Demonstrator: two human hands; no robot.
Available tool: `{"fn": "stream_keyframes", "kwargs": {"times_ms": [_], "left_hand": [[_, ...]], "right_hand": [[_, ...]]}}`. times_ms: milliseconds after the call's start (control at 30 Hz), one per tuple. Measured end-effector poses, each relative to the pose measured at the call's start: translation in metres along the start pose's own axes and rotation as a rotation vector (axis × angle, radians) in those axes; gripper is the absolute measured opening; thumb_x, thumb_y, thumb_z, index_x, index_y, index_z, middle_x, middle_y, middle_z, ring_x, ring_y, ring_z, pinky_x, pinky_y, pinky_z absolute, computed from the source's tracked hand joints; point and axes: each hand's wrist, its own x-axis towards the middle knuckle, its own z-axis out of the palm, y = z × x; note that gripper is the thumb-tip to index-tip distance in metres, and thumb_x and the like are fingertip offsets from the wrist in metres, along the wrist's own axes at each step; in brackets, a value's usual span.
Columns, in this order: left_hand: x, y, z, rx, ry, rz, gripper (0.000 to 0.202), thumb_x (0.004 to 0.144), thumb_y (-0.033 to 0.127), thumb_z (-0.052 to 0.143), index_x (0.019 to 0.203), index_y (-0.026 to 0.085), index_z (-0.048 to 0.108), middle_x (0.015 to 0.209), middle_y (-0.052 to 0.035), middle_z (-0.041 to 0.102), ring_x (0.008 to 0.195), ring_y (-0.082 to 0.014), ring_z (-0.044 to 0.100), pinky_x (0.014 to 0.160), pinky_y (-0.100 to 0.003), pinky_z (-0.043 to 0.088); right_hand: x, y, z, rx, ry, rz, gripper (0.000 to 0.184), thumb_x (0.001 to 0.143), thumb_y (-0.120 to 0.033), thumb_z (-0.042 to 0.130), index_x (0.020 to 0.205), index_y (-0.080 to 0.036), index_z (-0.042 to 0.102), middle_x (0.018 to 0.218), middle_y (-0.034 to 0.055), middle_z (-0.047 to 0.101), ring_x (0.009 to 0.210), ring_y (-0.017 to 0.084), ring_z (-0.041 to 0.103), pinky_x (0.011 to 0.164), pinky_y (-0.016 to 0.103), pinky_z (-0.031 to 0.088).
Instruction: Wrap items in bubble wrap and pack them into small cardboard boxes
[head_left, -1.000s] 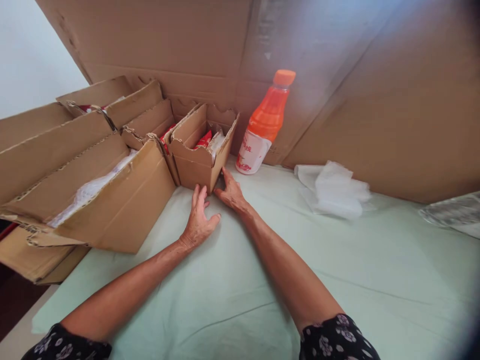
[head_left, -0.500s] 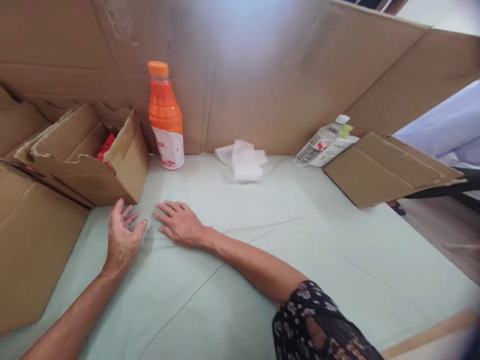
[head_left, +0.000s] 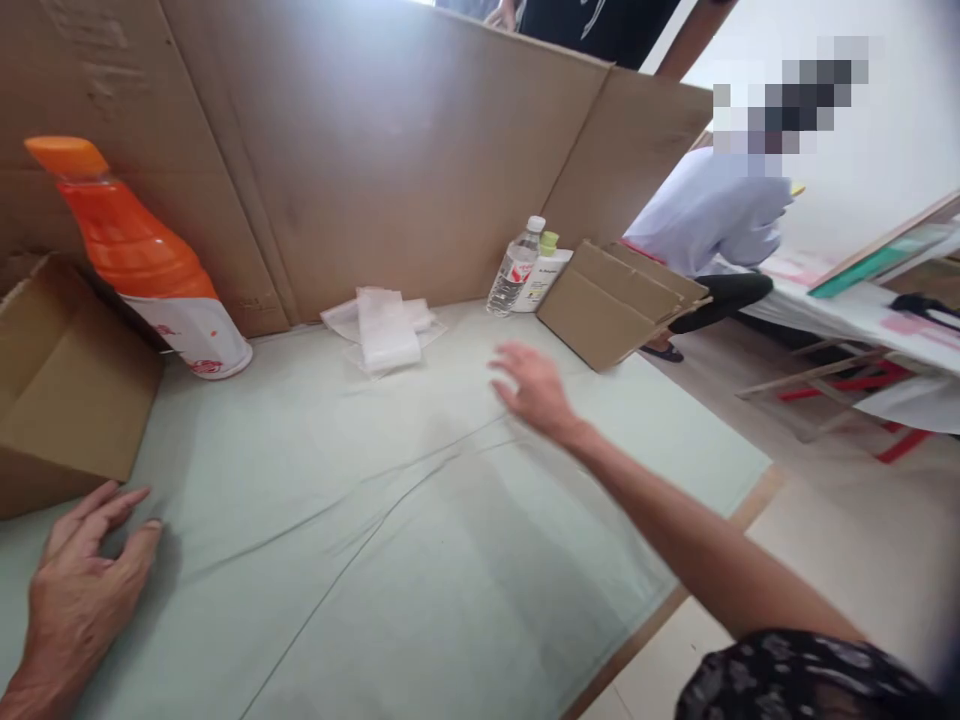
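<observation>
My left hand [head_left: 90, 575] rests low at the left, fingers apart and holding nothing, close to the front corner of an open cardboard box [head_left: 90, 410]. Stretched out over the table [head_left: 390, 560], my right hand [head_left: 534, 390] is slightly blurred, its fingers spread and nothing in them. Beyond it a clear water bottle [head_left: 516, 270] stands beside a white container with a greenish cap [head_left: 546, 280]. A folded cardboard piece [head_left: 611, 305] leans next to them. Left of my right hand lie thin, translucent white plastic bags [head_left: 388, 330].
A large orange drink bottle [head_left: 150, 260] stands at the back left. Cardboard panels [head_left: 390, 150] wall off the table's far side. A person in a light shirt [head_left: 705, 210] sits at the right, near another table [head_left: 840, 290]. The table's brown edge [head_left: 637, 640] runs along the right.
The view has swung to the right. My right hand has moved from beside my left hand across toward the water bottle. My left hand stays near the cardboard box.
</observation>
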Motion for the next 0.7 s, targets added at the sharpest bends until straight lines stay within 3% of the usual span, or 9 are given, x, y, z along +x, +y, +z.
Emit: {"fn": "stream_keyframes", "kwargs": {"times_ms": [67,167,233,300,367,467,567,700], "left_hand": [[0.0,0.004,0.002,0.041,-0.002,0.035,0.027,0.07,0.048,0.06,0.094,0.038,0.066,0.133,0.0064,0.063,0.117,-0.0341,0.064,0.092,-0.056,0.058],[0.002,0.002,0.007,0.056,0.031,0.07,0.03,0.067,0.049,0.061,0.091,0.032,0.067,0.13,-0.0015,0.064,0.12,-0.0355,0.062,0.093,-0.055,0.057],[0.004,-0.002,0.009,0.073,0.044,0.105,0.032,0.067,0.05,0.062,0.089,0.029,0.068,0.126,-0.0053,0.064,0.12,-0.0357,0.062,0.1,-0.055,0.053],[0.005,-0.006,0.011,0.096,0.047,0.132,0.033,0.067,0.05,0.061,0.088,0.026,0.069,0.123,-0.0077,0.064,0.118,-0.0357,0.063,0.105,-0.056,0.049],[0.005,-0.008,0.012,0.119,0.046,0.144,0.035,0.068,0.051,0.06,0.087,0.024,0.07,0.122,-0.0092,0.065,0.117,-0.0359,0.063,0.106,-0.056,0.048],[0.006,-0.011,0.012,0.155,0.051,0.166,0.037,0.068,0.053,0.059,0.085,0.023,0.071,0.121,-0.0105,0.065,0.118,-0.0372,0.063,0.106,-0.057,0.049],[0.007,-0.013,0.012,0.175,0.069,0.208,0.037,0.069,0.056,0.057,0.084,0.023,0.069,0.12,-0.0105,0.066,0.118,-0.0376,0.063,0.106,-0.058,0.048],[0.007,-0.005,0.011,0.154,0.131,0.297,0.037,0.07,0.053,0.059,0.088,0.022,0.068,0.126,-0.0129,0.064,0.125,-0.0391,0.06,0.109,-0.058,0.045]], "right_hand": [[0.025,0.054,-0.039,-0.159,0.125,0.173,0.041,0.085,-0.015,0.068,0.125,-0.008,0.067,0.147,0.0233,0.054,0.14,0.036,0.044,0.105,0.051,0.032],[0.056,0.125,-0.087,-0.347,0.288,0.469,0.059,0.09,-0.025,0.066,0.141,0.002,0.05,0.151,0.0328,0.042,0.141,0.037,0.039,0.093,0.053,0.028],[0.066,0.159,-0.106,-0.396,0.209,0.681,0.058,0.092,-0.034,0.063,0.133,0.007,0.055,0.139,0.0369,0.051,0.132,0.036,0.047,0.083,0.051,0.027],[0.066,0.177,-0.116,-0.37,0.056,0.785,0.047,0.093,-0.033,0.061,0.116,0.007,0.067,0.123,0.0354,0.063,0.119,0.033,0.057,0.077,0.049,0.026],[0.057,0.18,-0.118,-0.336,-0.044,0.767,0.035,0.093,-0.028,0.061,0.107,0.003,0.074,0.112,0.0326,0.069,0.108,0.029,0.062,0.075,0.047,0.026],[0.027,0.164,-0.116,-0.346,-0.043,0.643,0.035,0.096,-0.028,0.057,0.112,-0.001,0.074,0.108,0.0293,0.072,0.099,0.026,0.065,0.074,0.043,0.027],[-0.021,0.134,-0.118,-0.342,0.031,0.44,0.029,0.094,-0.026,0.06,0.102,-0.005,0.077,0.098,0.0241,0.075,0.087,0.024,0.065,0.071,0.039,0.031],[-0.094,0.079,-0.129,-0.194,0.235,0.022,0.014,0.09,-0.021,0.063,0.085,-0.015,0.074,0.085,0.0127,0.077,0.08,0.023,0.066,0.077,0.038,0.041]]}}
